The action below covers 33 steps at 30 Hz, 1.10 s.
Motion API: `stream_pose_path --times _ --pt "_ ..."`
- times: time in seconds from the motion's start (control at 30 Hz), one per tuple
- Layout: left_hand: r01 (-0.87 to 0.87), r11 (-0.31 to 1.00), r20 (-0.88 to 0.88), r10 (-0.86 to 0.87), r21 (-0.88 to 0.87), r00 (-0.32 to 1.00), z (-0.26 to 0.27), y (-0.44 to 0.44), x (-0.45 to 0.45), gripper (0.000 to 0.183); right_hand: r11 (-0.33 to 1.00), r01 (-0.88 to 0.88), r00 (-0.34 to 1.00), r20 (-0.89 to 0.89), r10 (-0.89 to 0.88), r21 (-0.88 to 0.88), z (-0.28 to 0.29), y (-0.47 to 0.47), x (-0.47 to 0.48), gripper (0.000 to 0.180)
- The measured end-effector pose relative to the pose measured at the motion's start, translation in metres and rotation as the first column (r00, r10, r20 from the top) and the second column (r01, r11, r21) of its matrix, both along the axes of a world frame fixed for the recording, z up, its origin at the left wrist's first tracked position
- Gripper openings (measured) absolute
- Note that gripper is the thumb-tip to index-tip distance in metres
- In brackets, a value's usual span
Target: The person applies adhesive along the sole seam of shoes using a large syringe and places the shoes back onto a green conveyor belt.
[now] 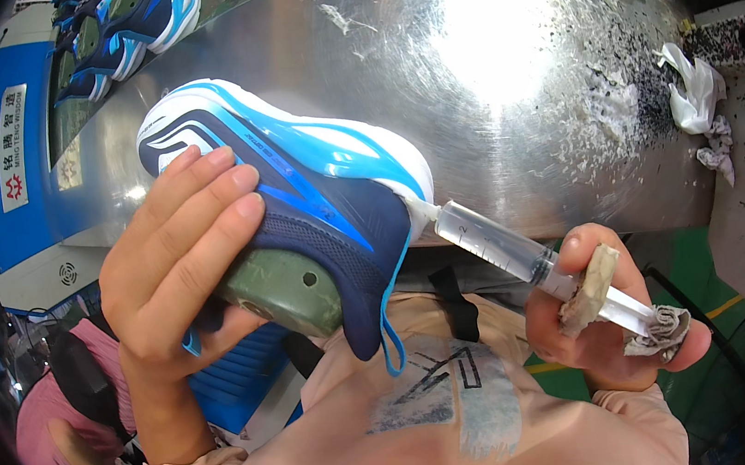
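My left hand (pixel 183 255) grips a navy and blue sports shoe (pixel 312 191) across its upper, with the white and light-blue sole turned up and away from me. A green shoe last (pixel 282 289) fills the shoe and shows at the collar. In my right hand (pixel 585 318) is a clear plastic syringe (pixel 496 242) with a tape-wrapped flange and a wrapped plunger end. My thumb lies against the plunger end. The syringe's white tip (pixel 420 208) meets the heel, near the line between upper and sole; the exact contact point is too small to tell.
A shiny metal work surface (pixel 342 97) lies behind the shoe, with dried residue and dark specks at its right. Crumpled white scraps (pixel 693 88) hang at the right edge. More shoes on lasts (pixel 125 40) stand at upper left, near a blue and white machine (pixel 21 157). A person (pixel 75 422) is at lower left.
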<state>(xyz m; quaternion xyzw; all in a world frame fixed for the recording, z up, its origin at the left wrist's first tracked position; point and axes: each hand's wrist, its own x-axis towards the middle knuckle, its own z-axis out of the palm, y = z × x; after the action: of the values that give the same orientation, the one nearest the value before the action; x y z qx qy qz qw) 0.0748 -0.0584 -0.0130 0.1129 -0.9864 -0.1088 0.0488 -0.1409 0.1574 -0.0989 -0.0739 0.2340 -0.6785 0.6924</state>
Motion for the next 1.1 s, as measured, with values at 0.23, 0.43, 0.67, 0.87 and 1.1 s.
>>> stream_pose_path --times 0.23,0.43,0.67,0.87,1.1 --pt "0.071 0.997 0.069 -0.070 -0.006 0.995 0.002 -0.027 -0.020 0.055 0.998 -0.001 0.998 0.056 -0.002 0.055 -0.002 0.006 0.008 0.122" --pt "0.186 0.982 0.149 -0.180 -0.023 0.972 0.009 -0.044 -0.055 0.060 0.926 -0.184 0.979 -0.022 0.203 0.331 0.027 -0.010 -0.002 0.121" --pt "-0.188 0.980 0.130 0.179 0.061 0.975 0.008 0.000 -0.069 0.039 0.927 -0.118 0.992 0.006 0.124 0.355 0.028 0.000 -0.010 0.113" --pt "-0.447 0.890 0.114 0.437 0.083 0.892 0.017 0.033 -0.083 0.026 0.994 0.056 0.963 0.256 -0.079 0.095 0.016 0.009 0.004 0.054" --pt "-0.525 0.851 0.002 0.525 0.029 0.851 0.003 0.046 -0.088 0.029 0.982 0.187 0.970 0.158 -0.182 -0.016 0.007 0.015 0.042 0.059"
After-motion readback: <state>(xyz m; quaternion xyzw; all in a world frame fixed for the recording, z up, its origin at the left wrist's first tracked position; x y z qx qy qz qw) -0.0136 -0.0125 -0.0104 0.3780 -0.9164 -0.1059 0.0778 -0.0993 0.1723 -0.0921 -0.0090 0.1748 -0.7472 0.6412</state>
